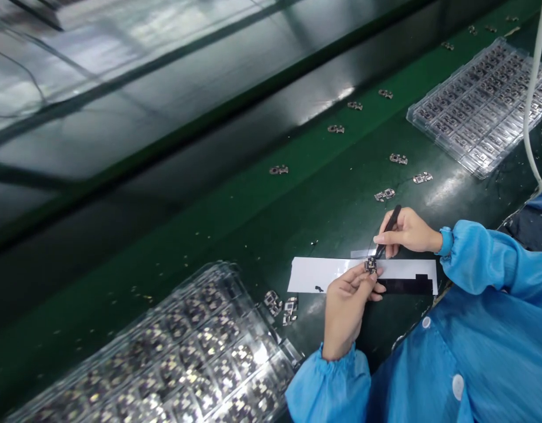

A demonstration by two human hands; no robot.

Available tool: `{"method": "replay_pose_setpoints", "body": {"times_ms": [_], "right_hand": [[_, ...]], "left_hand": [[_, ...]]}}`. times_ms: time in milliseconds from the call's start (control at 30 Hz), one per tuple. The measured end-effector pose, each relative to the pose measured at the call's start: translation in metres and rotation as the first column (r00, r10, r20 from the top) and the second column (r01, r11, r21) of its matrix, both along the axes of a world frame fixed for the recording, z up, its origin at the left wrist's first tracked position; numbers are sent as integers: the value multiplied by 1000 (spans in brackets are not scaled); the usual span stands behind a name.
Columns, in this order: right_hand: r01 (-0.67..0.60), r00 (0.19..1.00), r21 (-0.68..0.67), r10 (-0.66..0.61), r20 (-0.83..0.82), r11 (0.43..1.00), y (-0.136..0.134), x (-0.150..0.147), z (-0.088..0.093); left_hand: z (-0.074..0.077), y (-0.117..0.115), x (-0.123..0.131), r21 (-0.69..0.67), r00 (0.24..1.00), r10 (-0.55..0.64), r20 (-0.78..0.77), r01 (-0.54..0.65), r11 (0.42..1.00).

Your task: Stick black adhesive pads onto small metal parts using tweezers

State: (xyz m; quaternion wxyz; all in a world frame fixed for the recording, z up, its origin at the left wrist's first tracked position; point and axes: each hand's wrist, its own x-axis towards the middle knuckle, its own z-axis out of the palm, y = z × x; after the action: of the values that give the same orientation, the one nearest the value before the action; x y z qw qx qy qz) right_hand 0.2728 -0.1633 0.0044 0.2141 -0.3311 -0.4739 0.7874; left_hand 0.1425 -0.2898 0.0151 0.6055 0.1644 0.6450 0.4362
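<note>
Between the fingertips of my left hand (348, 302) is a small circuit board (370, 265), pinched above a white strip. My right hand (407, 230) is closed round black tweezers (391, 220), their tips down at the board's upper edge. Under both hands lies the white strip of sheet (313, 273), with a black film piece (407, 286) along its lower right edge. A small black scrap (319, 288) sits near its left end. Two loose boards (290, 310) rest to the left of my left hand.
A clear tray (236, 358) full of circuit boards stands at lower left. Another filled tray (482, 106) lies at upper right, beside a white cable (530, 111). Several boards (398, 158) are scattered over the green surface (236, 217). A long dark ledge (187, 153) runs behind.
</note>
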Motion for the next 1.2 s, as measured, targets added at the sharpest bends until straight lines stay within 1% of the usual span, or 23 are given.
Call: {"method": "replay_pose_setpoints", "body": {"times_ms": [300,800,900,1000,1100,1167,1200], "right_hand": [[-39,999,48,38,21,998,0,-2,0],[-34,998,73,30,54,997,-4,-2,0],[-20,999,116,15,42,993,-8,-1,5],[14,1000,194,-16,11,981,-9,2,13],[104,994,255,-108,1,961,1,9,20],[179,981,291,-191,15,940,13,15,19],[207,974,306,-225,25,929,20,18,17]], "left_hand": [[0,0,2,-12,1000,-9,-26,9,1000],[-2,-1,5,-3,999,2,-48,-2,1000],[-5,0,6,18,994,11,-110,-9,1000],[-5,-2,11,29,986,29,-167,-24,999],[4,-9,13,23,977,49,-207,-45,999],[16,-12,7,30,970,45,-240,-39,999],[23,-11,0,38,961,46,-272,-37,999]]}}
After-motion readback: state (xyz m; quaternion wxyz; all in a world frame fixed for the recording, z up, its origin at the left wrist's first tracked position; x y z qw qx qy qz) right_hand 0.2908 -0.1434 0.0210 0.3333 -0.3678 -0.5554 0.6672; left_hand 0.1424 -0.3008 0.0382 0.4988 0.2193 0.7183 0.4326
